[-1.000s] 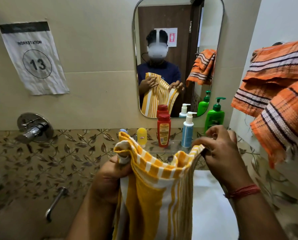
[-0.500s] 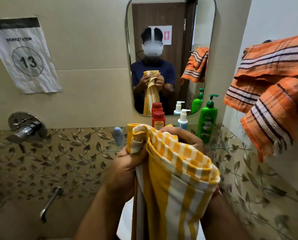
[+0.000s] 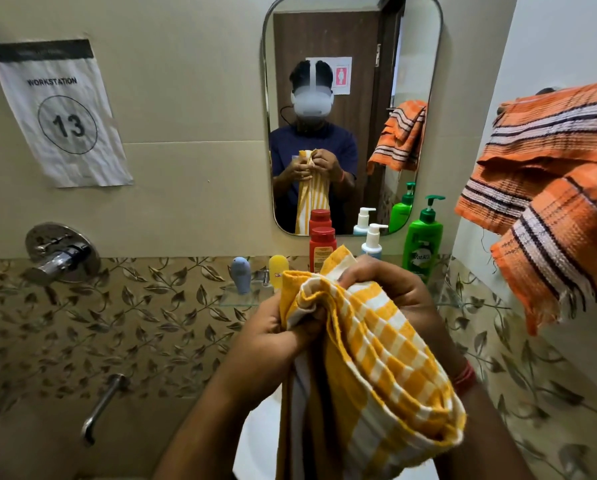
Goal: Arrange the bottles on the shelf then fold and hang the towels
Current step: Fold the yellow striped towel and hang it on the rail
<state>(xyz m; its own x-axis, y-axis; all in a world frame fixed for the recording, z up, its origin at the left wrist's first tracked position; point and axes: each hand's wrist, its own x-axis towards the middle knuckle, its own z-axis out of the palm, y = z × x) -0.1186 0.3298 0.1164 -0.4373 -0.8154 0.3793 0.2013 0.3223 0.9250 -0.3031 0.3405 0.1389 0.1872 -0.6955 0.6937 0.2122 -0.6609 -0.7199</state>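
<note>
Change over the last second. The right hand (image 3: 390,292), formerly apart from the left hand (image 3: 276,337) with the top edge of the yellow striped towel (image 3: 376,368) stretched between them, has come across to meet it; both now grip the gathered edge together. The towel, earlier spread flat, now hangs doubled, its fold drooping over the right wrist. The hands have also risen slightly, covering more of the red bottle (image 3: 321,244).

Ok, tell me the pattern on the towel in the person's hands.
Yellow and white stripes with a checked border, on the towel, seen best in the head view.
</note>
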